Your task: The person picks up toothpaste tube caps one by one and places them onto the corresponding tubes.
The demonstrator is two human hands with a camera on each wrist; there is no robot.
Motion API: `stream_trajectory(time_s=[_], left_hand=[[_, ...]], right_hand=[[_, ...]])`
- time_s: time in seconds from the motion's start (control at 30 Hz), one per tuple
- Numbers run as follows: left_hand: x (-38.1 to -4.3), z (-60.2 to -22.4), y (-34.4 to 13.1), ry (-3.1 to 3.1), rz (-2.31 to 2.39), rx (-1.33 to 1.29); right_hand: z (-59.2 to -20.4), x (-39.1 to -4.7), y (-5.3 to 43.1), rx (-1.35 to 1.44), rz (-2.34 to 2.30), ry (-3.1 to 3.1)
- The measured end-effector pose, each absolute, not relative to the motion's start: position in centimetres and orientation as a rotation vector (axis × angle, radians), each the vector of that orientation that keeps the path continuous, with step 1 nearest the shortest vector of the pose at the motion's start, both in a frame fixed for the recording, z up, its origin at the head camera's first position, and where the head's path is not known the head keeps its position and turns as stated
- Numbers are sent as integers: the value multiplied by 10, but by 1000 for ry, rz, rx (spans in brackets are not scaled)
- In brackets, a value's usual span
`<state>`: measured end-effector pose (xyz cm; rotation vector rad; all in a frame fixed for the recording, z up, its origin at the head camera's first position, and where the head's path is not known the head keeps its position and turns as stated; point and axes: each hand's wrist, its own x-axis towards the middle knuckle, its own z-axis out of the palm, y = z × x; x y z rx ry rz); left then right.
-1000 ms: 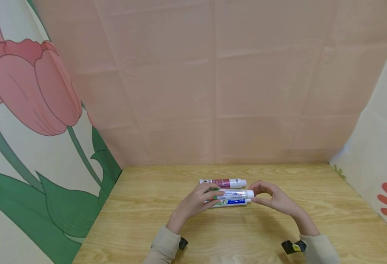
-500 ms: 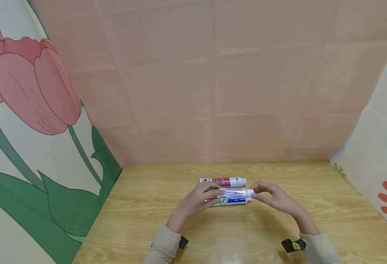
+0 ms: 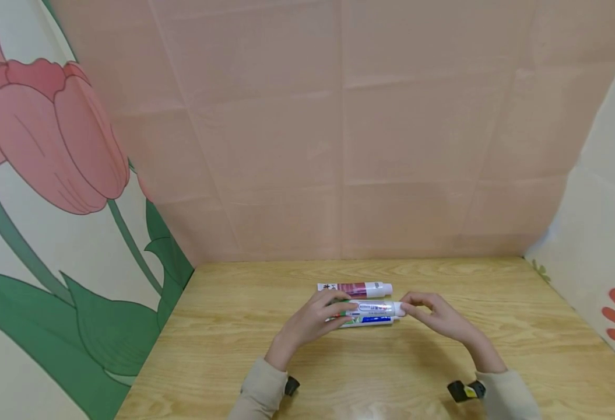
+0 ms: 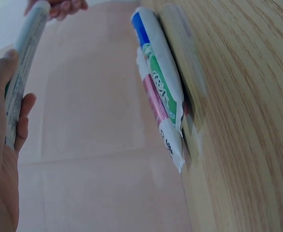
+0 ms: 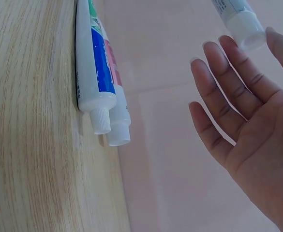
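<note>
A white and silver toothpaste tube (image 3: 375,308) is held level above the table, its white cap (image 5: 246,30) pointing right. My left hand (image 3: 309,319) grips its tail end, thumb on one side and fingers on the other. At the opposite end my right hand (image 3: 438,315) pinches the cap between thumb and index finger, with the remaining fingers spread in the right wrist view. Below the held tube lies a blue, green and white toothpaste tube (image 5: 100,58), and beyond that a pink and white toothpaste tube (image 3: 354,289). The left hand partly hides both in the head view.
The wood-grain table (image 3: 223,338) runs back to a pink cloth backdrop (image 3: 338,146). A tulip-printed cloth (image 3: 50,146) hangs on the left and a flower-printed one (image 3: 606,233) on the right. Dark straps (image 3: 464,392) circle both wrists.
My right fingers have closed in on the cap and shifted slightly to the right at its end. The left hand and the two tubes on the table stay in place.
</note>
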<state>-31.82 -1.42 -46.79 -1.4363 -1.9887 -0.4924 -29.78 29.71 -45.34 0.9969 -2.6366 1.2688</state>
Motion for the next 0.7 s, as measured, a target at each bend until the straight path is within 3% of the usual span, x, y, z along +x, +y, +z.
stream_trajectory(time_s=[0.7], left_hand=[[-319,-466,-15,-1988,-481,-1418]], right_hand=[[-460,-301,300,964,1284,-2622]])
